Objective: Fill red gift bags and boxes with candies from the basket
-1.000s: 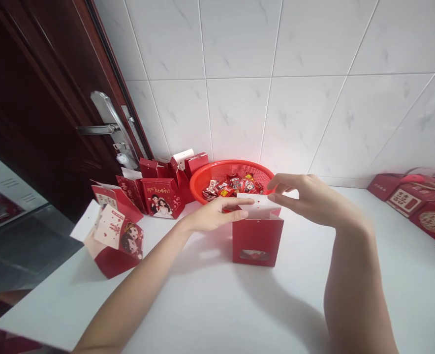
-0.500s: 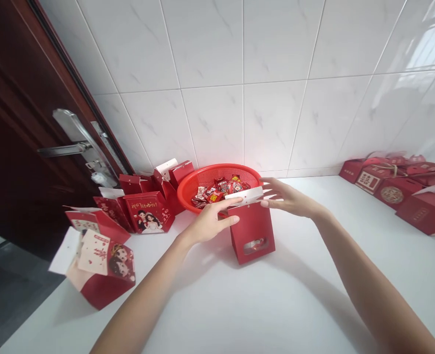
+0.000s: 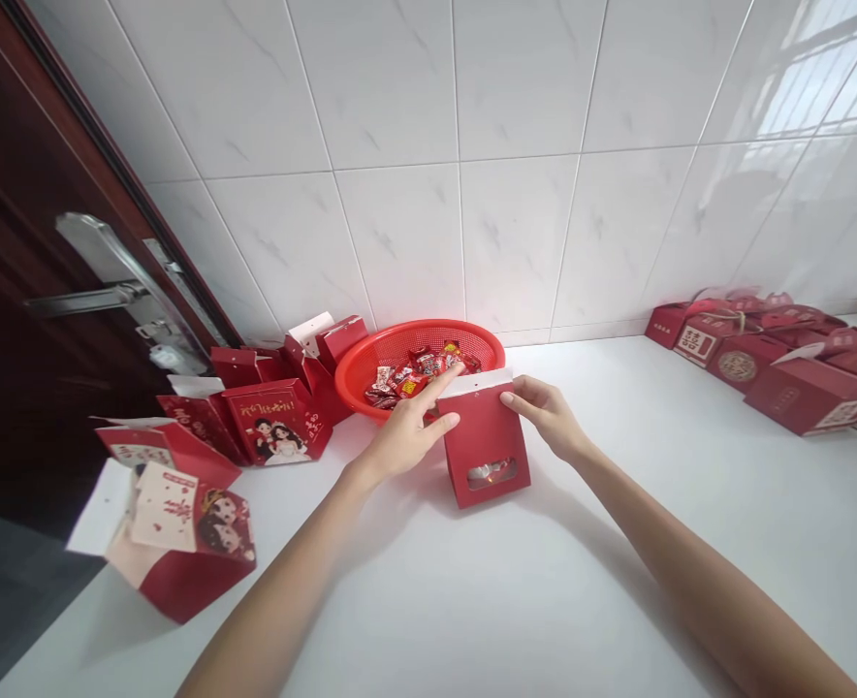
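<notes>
A red paper candy box (image 3: 483, 436) stands upright on the white table, with sweets showing through the small oval window low on its front. Its top ends in a pale flap (image 3: 476, 383). My right hand (image 3: 549, 412) pinches the upper right edge, thumb on the front and fingers behind. At the upper left edge, my left hand (image 3: 410, 431) grips the box with its thumb at the front and its index finger stretched up beside the flap. Behind the box sits a red plastic basket (image 3: 348, 373) holding wrapped candies (image 3: 406, 378).
Several red boxes with printed wedding couples, such as this one (image 3: 275, 422), stand at the left; the nearest box (image 3: 200, 572) has its pale flaps up. More red boxes (image 3: 799, 397) line the right back. A tiled wall (image 3: 516, 233) bounds the table; a dark door (image 3: 14, 388) is at left.
My right hand has come down from above the flap and closed on the box's upper right edge. The box has turned slightly more face-on, and the whole view has shifted a little.
</notes>
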Tool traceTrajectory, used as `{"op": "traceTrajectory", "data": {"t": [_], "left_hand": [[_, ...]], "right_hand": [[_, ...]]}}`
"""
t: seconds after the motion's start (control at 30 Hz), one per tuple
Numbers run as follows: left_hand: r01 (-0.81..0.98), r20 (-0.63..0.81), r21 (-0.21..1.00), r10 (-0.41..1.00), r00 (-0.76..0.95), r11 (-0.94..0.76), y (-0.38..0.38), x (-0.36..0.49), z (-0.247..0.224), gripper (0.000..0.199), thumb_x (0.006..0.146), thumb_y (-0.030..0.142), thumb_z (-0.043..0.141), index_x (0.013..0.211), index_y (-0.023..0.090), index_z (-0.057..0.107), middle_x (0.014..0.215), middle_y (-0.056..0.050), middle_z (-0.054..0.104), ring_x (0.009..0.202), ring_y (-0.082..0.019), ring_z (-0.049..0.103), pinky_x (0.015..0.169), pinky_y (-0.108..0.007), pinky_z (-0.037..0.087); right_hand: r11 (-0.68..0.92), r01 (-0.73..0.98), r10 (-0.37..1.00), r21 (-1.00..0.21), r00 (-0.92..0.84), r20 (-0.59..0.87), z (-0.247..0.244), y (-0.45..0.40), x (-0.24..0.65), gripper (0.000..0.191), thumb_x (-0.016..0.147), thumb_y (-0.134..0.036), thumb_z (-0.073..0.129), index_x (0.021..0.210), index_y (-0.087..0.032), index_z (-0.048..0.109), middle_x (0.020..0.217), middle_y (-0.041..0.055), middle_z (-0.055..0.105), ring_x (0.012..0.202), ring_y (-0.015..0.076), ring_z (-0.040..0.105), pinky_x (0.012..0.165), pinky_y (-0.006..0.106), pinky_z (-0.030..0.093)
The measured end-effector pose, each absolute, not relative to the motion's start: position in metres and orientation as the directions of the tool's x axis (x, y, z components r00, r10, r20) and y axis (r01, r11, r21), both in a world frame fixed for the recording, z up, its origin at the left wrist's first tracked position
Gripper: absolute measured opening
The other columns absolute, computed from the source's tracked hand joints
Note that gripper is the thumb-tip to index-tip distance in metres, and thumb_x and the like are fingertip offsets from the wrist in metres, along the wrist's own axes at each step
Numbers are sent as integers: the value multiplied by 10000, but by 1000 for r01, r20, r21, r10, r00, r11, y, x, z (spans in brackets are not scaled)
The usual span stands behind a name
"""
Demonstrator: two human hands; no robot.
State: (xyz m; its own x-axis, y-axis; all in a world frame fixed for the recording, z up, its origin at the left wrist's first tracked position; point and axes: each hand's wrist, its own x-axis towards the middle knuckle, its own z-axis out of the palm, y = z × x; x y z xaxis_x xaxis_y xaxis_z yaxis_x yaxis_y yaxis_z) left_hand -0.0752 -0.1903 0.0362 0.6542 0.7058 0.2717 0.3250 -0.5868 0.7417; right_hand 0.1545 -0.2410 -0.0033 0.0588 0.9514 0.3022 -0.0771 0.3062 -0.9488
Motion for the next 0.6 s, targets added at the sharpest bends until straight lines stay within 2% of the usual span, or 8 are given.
{"op": "traceTrajectory", "data": {"t": [0.03, 0.1, 0.2, 0.4, 0.6], "left_hand": [[311, 265, 761, 710, 652, -570, -190, -75, 35, 670, 934, 295, 557, 1555, 360, 315, 1581, -10, 419, 1348, -258, 514, 1089, -412, 463], [270, 240, 811, 715, 657, -520, -190, -75, 33, 753, 935, 297, 558, 1593, 346, 194, 1483, -55, 540, 1184, -243, 632, 994, -405, 531], [211, 217, 861, 709, 671, -463, -190, -74, 33, 805, 942, 294, 549, 1610, 300, 99, 1274, -73, 684, 1088, -220, 676, 948, -373, 555], [255, 225, 834, 723, 653, -490, -191, -74, 35, 669, 923, 320, 571, 1541, 304, 314, 1357, -74, 625, 1145, -239, 648, 906, -338, 565], [279, 233, 816, 729, 644, -507, -189, -75, 32, 617, 922, 334, 577, 1503, 294, 374, 1168, -55, 697, 1069, -235, 668, 917, -375, 557]], "right_hand": [[310, -82, 950, -947, 65, 305, -4, -241, 154, 323, 781, -539, 773, 820, -232, 682, 902, 20, 739, 836, 202, 665, 776, 351, 539], [314, -83, 948, -946, 76, 308, -6, -242, 153, 328, 782, -544, 770, 833, -232, 684, 908, 23, 739, 841, 203, 664, 770, 345, 538], [317, -66, 946, -946, 94, 311, -7, -243, 151, 353, 783, -566, 757, 864, -229, 688, 922, 34, 739, 860, 215, 666, 769, 350, 543], [332, -7, 937, -943, 122, 329, -8, -248, 146, 371, 812, -596, 709, 898, -237, 675, 968, 44, 730, 891, 236, 667, 799, 381, 553], [360, 81, 917, -929, 154, 369, -8, -253, 140, 378, 859, -624, 629, 908, -249, 643, 975, 44, 720, 889, 241, 656, 779, 373, 550]]}}
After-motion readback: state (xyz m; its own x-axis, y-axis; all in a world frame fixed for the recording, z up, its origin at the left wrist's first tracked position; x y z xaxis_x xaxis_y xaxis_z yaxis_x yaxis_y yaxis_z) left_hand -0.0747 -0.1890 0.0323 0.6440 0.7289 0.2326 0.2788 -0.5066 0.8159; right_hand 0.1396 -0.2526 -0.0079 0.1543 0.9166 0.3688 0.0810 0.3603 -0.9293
